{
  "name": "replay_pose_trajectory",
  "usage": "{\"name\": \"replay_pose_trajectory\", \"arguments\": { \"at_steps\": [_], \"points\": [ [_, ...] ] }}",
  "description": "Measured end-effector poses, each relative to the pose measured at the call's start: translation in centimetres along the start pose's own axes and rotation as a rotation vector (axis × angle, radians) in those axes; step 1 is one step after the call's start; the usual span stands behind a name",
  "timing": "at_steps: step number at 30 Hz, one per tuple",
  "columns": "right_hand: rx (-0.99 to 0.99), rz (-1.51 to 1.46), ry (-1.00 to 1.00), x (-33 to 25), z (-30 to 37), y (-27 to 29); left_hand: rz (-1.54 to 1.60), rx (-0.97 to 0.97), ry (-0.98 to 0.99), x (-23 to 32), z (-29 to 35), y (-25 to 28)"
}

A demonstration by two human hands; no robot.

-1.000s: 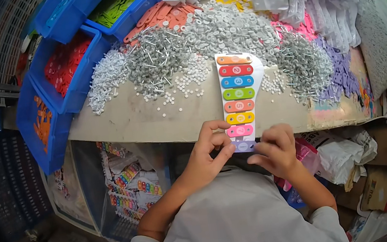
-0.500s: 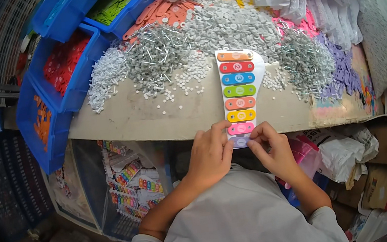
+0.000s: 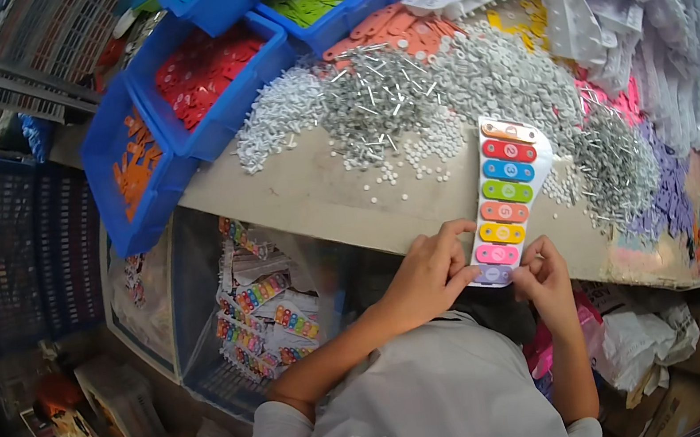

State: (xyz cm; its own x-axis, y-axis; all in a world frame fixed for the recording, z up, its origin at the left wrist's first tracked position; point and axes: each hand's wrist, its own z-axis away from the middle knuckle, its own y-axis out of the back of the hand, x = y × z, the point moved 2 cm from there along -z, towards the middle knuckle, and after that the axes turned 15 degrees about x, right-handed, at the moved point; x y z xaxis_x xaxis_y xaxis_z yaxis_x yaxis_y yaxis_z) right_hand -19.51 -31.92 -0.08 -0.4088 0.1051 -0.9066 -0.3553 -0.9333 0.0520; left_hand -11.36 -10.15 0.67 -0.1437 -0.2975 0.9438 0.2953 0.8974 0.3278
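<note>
A toy xylophone [image 3: 503, 190] with a white base and a row of coloured bars lies at the table's front edge, its narrow end toward me. My left hand [image 3: 431, 274] grips that narrow end from the left, its thumb by the lowest bar and its fingers beside the pink one. On the other side, my right hand [image 3: 546, 276] has thumb and forefinger pinched at the right end of the purple bar [image 3: 494, 274]. Whether a small part sits between those right fingertips is too small to tell.
Heaped beyond the xylophone are silvery pins [image 3: 377, 94], grey-white caps [image 3: 499, 72] and small white discs [image 3: 433, 140]. Blue bins [image 3: 179, 148] of coloured bars stand at the left, and white bases [image 3: 570, 0] are stacked far right. Below the table, a crate [image 3: 211, 376] holds finished-looking xylophones.
The view has swung left, so the table and bins appear farther right. Both hands remain at the xylophone's narrow end, which now looks more tilted.
</note>
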Motion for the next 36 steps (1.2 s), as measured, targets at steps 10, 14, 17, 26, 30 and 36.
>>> {"name": "replay_pose_trajectory", "arguments": {
  "at_steps": [10,14,17,26,30,36],
  "points": [
    [0.090,-0.095,-0.082,0.5,0.1,0.9,-0.920,0.715,-0.339,-7.3,-8.6,15.6],
    [0.022,-0.057,-0.080,-0.6,-0.3,1.2,-1.068,0.707,-0.331,-8.5,-8.9,16.7],
    [0.394,0.295,0.312,-1.6,-0.1,3.8,-1.066,0.709,-0.327,-8.2,-9.2,15.8],
    [0.924,1.046,0.663,-2.3,-2.0,13.9,-0.553,0.814,-0.240,-6.4,-7.7,13.7],
    [0.875,1.183,0.666,-2.3,-3.1,14.0,0.005,0.645,-0.046,-4.2,-6.1,9.7],
    [0.904,0.904,0.668,-4.1,-3.8,10.6,0.384,0.296,0.237,-1.4,-6.2,4.7]
  ]
}}
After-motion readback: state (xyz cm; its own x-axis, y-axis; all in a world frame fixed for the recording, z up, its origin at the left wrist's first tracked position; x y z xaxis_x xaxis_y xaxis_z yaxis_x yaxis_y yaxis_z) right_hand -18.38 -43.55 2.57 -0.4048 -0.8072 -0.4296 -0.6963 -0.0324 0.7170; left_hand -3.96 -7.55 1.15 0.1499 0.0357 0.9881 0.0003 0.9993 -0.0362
